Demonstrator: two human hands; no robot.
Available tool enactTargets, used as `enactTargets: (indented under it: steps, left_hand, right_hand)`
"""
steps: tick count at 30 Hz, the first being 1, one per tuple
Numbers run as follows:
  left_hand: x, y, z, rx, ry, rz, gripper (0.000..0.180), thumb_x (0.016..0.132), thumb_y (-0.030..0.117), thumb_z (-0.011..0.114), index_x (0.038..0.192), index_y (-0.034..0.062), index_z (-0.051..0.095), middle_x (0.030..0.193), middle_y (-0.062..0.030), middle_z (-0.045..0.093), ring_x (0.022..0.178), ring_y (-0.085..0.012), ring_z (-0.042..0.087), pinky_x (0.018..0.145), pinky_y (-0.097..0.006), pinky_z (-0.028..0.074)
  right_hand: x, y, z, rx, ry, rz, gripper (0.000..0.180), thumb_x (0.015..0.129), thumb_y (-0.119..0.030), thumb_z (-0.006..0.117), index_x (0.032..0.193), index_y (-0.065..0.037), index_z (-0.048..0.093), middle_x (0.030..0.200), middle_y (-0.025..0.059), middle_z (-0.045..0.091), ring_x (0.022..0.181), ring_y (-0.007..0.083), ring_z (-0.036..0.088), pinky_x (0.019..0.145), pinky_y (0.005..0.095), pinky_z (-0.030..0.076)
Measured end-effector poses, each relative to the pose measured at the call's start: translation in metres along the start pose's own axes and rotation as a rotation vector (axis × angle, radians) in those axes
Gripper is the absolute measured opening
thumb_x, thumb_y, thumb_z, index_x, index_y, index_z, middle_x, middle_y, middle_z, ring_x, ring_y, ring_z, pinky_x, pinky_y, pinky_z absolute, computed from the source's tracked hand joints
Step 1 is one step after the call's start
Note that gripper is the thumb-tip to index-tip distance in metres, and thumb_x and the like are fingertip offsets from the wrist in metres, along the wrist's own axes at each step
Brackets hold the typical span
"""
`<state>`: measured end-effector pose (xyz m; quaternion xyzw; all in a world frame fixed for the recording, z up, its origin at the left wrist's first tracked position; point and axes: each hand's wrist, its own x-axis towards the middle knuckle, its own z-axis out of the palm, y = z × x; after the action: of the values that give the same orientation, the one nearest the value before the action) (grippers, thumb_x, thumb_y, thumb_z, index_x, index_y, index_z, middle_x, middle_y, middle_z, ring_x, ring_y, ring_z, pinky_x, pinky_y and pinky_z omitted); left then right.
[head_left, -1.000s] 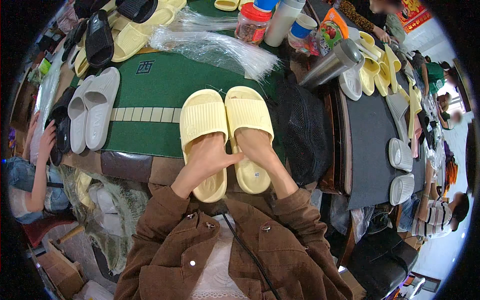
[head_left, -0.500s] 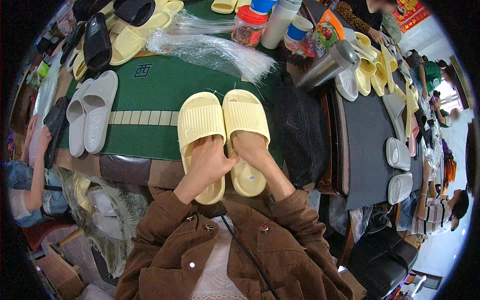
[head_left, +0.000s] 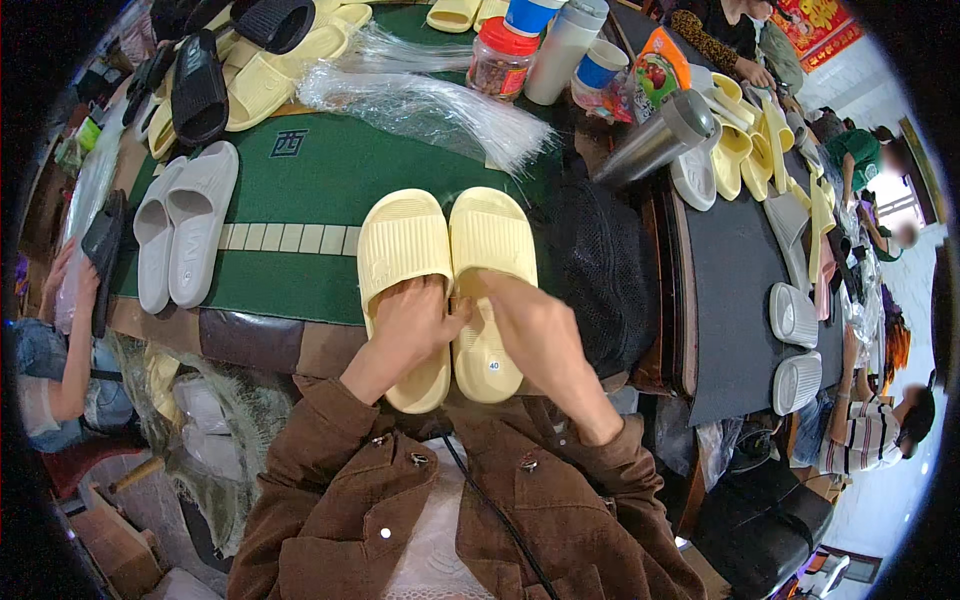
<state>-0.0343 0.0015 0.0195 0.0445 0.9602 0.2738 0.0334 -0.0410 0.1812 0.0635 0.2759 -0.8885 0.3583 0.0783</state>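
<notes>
Left hand [head_left: 408,325], fingers curled, presses on the left yellow slipper [head_left: 403,262]; right hand [head_left: 530,325], fingers together, rests on the right yellow slipper [head_left: 487,270]. Both slippers extend toward 12 o'clock, side by side on the green mat [head_left: 300,200].

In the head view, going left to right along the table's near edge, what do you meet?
Pair of grey slippers → left hand on the left yellow slipper → right hand on the right yellow slipper → black mesh bag → white slippers.
</notes>
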Motion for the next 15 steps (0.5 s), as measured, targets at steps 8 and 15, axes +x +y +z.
enactTargets:
  steps: [8,15]
  left_hand:
    - [-0.001,-0.001,0.006,0.019,0.036,-0.007,0.053,0.091,0.042,0.054,0.104,-0.0085,0.062,0.101,-0.0308,0.065,0.089,-0.044,0.066,0.08,-0.051,0.054]
    - [-0.001,0.001,0.004,0.033,-0.003,-0.038,0.052,0.09,0.042,0.055,0.106,-0.0076,0.06,0.102,-0.0296,0.064,0.095,-0.042,0.065,0.084,-0.05,0.053]
  right_hand:
    - [0.078,0.055,0.002,-0.101,0.181,0.155,0.022,0.095,-0.014,0.057,0.111,-0.005,0.068,0.102,0.0199,0.067,0.094,0.0393,0.066,0.081,0.0466,0.054]
    - [0.1,0.084,0.021,-0.388,0.014,0.229,0.026,0.092,-0.022,0.06,0.11,-0.007,0.072,0.103,0.0183,0.069,0.097,0.0376,0.067,0.084,0.0465,0.053]
